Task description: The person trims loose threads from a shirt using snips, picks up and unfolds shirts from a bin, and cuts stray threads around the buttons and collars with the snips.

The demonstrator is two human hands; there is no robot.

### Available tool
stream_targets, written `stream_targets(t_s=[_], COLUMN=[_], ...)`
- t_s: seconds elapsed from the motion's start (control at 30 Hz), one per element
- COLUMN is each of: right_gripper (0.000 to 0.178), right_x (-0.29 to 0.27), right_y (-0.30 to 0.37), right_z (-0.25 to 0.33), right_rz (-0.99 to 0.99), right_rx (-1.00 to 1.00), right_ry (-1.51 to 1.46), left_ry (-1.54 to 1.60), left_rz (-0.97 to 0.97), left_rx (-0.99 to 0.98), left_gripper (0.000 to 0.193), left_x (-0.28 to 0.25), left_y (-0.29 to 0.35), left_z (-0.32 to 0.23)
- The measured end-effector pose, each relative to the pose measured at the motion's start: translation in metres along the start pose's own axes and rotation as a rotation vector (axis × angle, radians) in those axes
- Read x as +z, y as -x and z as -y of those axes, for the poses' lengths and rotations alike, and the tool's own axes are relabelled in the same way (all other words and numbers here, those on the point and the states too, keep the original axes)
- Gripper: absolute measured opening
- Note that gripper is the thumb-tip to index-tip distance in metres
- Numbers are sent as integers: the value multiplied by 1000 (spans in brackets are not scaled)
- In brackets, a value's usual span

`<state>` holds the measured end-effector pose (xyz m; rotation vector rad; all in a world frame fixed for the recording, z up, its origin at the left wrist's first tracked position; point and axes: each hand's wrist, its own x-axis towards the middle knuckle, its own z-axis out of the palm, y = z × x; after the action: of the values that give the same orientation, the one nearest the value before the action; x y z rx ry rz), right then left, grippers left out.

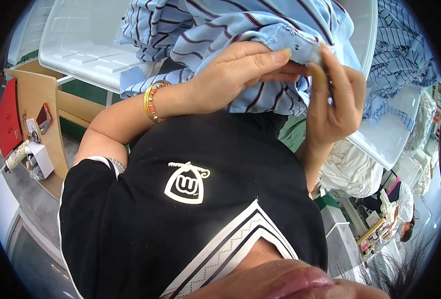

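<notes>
A light blue striped garment (260, 22) is bunched up in front of me, with dark red and navy stripes. One plain blue piece of it, with a frayed seam edge and a small dark spot, lies between my hands. My left hand (235, 72) holds this piece from the left, thumb on top and the other fingers underneath. At its right end, my right hand (337, 97) pinches the cloth between thumb and forefinger. That fingertip area is slightly blurred. The rest of the garment hangs down behind both hands.
White plastic bins (88, 47) stand behind the garment on the left and at the right. More striped cloth (400, 50) is heaped at far right, above white cloth (352, 169). A wooden shelf (46, 99) is at left. Another person (405, 209) works at lower right.
</notes>
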<state>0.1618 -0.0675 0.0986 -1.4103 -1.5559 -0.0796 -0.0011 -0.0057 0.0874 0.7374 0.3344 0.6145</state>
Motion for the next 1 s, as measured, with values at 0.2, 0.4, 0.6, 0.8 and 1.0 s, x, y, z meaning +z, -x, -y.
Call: stream_targets(t_s=[0.2,0.4,0.6,0.8,1.0], right_gripper=[49,40,40,57,56], right_x=[-19,-14,-50,-101,-188], right_y=[30,12,-9,-40,-75], right_z=[-30,-46,-77,-67,-122], right_rz=[-161,-10,-239,-701,-220], right_rx=[474,534,642,716,176], right_ry=[-819,-328,-851,-955,-1498], left_ry=[-478,-337,-582,-1192,-1107], left_rz=[174,533,185,-98,129], left_rx=[224,53,227,25,-531], left_gripper=[36,36,37,43,45], left_x=[2,62,34,-86,-81], left_y=[-30,-133,-93,-9,31], left_z=[-29,-59,-150,-123,-68])
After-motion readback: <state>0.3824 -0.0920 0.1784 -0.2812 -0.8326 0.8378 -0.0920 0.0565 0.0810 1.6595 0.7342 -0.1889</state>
